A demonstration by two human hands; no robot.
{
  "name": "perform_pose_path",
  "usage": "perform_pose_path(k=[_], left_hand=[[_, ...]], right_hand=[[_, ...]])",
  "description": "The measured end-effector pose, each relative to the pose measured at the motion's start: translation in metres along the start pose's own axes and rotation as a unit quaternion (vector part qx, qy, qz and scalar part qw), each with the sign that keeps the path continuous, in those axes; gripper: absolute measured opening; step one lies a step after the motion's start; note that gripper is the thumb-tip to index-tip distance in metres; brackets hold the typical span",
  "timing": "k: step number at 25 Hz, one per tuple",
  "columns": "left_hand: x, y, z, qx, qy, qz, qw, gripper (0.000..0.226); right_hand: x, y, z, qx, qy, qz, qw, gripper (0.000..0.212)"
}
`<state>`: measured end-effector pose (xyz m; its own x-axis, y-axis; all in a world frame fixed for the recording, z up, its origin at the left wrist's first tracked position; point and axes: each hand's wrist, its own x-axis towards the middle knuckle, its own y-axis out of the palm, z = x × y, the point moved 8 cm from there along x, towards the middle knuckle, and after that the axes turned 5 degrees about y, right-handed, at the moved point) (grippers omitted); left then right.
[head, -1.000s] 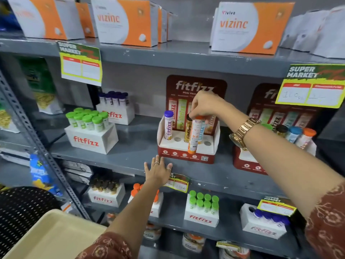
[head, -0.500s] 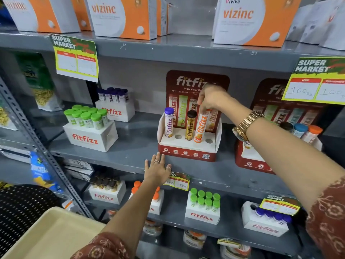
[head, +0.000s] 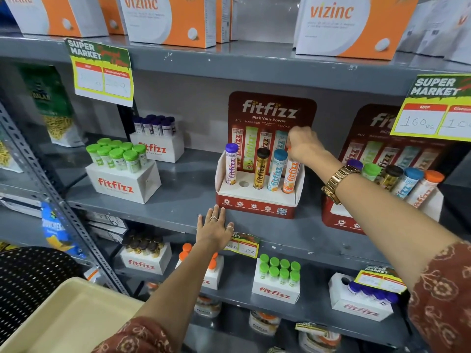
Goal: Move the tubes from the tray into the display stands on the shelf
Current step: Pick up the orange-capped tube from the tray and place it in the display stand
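Right hand (head: 304,146) grips orange tube (head: 290,177) top, seated in stand (head: 257,200).

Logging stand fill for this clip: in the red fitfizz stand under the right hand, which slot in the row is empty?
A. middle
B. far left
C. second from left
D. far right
C: the open hole sits between the purple-capped tube and the black-capped tube in the stand.

Both sleeves are rust-brown with a pale floral print, one at the bottom centre (head: 137,336), one at the lower right edge (head: 443,296). Gold link watch (head: 337,183) on the right wrist, right of centre. Left hand (head: 215,229) has two thin rings.
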<state>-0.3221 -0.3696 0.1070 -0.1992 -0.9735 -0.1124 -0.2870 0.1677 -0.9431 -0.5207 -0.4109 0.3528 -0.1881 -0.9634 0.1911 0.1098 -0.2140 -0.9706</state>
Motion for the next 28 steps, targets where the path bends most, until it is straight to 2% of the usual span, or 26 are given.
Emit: perform_pose_path(k=[11, 13, 15, 19, 21, 23, 28], left_hand=[[0.0, 0.0, -0.001, -0.008, 0.003, 0.004, 1.0, 0.06], [0.0, -0.002, -0.001, -0.036, 0.012, 0.0, 0.999, 0.06], [-0.005, -0.011, 0.003, -0.078, 0.02, -0.039, 0.996, 0.059], [-0.034, -0.039, 0.035, -0.076, 0.0, -0.17, 0.982, 0.049], [-0.054, -0.05, 0.056, -0.049, -0.018, -0.203, 0.978, 0.043], [-0.079, -0.059, 0.082, -0.022, -0.037, -0.231, 0.972, 0.037], [-0.165, -0.048, 0.164, 0.011, -0.131, -0.251, 0.959, 0.033]], right_hand=[[-0.001, 0.026, -0.008, 0.038, 0.02, 0.035, 0.998, 0.027], [-0.005, 0.023, -0.006, 0.049, 0.028, 0.049, 0.997, 0.032], [-0.009, 0.016, 0.004, 0.065, 0.023, 0.051, 0.996, 0.039], [-0.029, 0.008, 0.055, 0.103, -0.062, -0.032, 0.992, 0.051], [-0.044, 0.014, 0.088, 0.105, -0.112, -0.065, 0.986, 0.045], [-0.058, 0.029, 0.123, 0.117, -0.152, -0.059, 0.98, 0.033], [-0.117, 0.091, 0.231, 0.131, -0.288, -0.002, 0.949, 0.034]])
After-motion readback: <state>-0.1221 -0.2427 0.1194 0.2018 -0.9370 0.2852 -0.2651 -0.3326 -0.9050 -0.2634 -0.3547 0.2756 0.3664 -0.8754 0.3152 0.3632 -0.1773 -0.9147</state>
